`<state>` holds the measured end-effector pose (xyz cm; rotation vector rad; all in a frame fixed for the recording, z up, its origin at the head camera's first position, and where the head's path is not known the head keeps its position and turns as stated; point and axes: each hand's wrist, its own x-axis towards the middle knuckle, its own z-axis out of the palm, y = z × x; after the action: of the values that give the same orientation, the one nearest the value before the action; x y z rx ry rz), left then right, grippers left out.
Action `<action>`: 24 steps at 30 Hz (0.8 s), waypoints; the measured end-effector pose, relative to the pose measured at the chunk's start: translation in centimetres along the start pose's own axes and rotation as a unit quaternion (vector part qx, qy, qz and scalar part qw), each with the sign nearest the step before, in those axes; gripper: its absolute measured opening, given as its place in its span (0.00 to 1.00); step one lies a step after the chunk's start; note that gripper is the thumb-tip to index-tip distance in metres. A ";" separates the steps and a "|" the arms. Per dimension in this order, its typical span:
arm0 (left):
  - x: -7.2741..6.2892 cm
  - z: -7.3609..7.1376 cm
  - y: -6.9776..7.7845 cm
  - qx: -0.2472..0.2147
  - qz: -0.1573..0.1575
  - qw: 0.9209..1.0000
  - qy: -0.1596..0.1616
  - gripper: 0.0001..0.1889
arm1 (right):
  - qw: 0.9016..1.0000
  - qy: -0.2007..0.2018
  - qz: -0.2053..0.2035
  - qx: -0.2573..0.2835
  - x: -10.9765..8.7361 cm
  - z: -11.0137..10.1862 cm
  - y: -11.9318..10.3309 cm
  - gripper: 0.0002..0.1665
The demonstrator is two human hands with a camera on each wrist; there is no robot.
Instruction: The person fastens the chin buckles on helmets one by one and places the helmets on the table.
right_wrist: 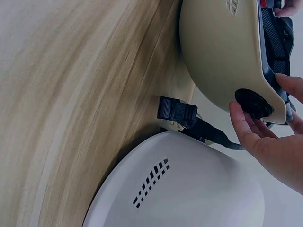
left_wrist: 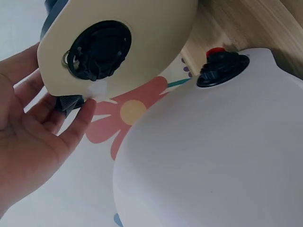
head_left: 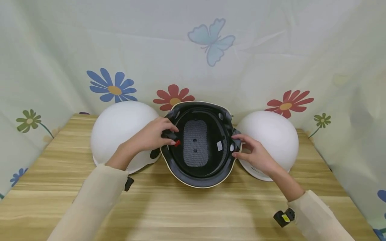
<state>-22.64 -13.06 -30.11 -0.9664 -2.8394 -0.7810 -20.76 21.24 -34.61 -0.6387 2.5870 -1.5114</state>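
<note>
An upturned cream helmet (head_left: 199, 182) with a black lining (head_left: 195, 144) sits between two white helmets. At its left rim, my left hand (head_left: 152, 134) pinches a black strap buckle (head_left: 169, 135) with a red part (head_left: 177, 143). In the left wrist view, that hand (left_wrist: 42, 118) is beside the cream shell and a dark strap piece (left_wrist: 70, 102) shows near its fingertips. My right hand (head_left: 256, 154) grips the opposite rim. The right wrist view shows its thumb and fingers (right_wrist: 246, 127) around the edge, by a black round disc (right_wrist: 253, 103).
One white helmet (head_left: 120, 130) stands dome-up at the left and another (head_left: 268, 140) at the right, both close to the cream one. A black buckle (right_wrist: 177, 111) on a strap lies by the right helmet. Beneath is a wooden table (head_left: 193, 214); a flowered curtain (head_left: 150, 50) hangs behind.
</note>
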 end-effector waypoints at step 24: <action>-0.6 0.7 -0.6 -0.025 0.028 0.999 0.020 0.05 | 1.000 0.000 -0.003 -0.012 0.3 0.3 -0.7 0.29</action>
<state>-22.45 -13.49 -31.12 -1.0211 -2.7583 -0.8588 -20.77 20.59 -34.14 -0.6485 2.6086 -1.4840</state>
